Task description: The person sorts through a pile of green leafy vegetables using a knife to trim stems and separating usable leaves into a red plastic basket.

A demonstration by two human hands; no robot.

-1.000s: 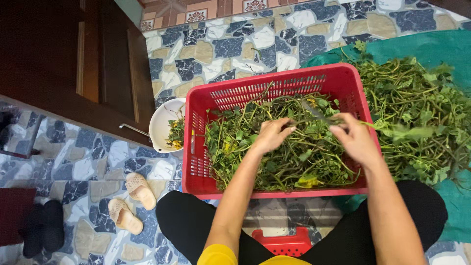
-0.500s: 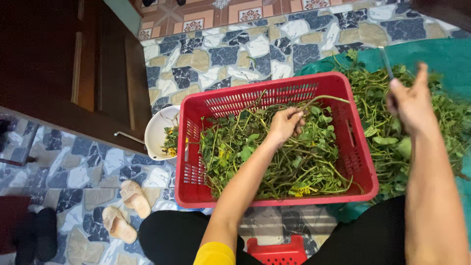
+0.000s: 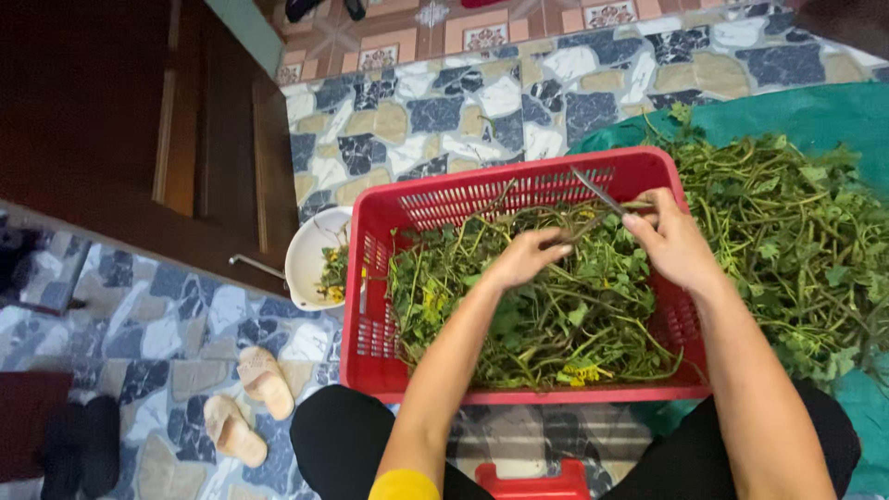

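Both hands' grip [image 3: 593, 236] on stems [image 3: 556, 306] (red basket [image 3: 407, 208]).

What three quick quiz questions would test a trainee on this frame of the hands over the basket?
1. True or false: both hands are over the red basket.
2. What does the right hand hold: A scissors, B spoon, C cup?
3. Which side of the basket is the white bowl on in the picture?

Key: 1 true, the left hand too. 2 A, scissors. 3 Left.
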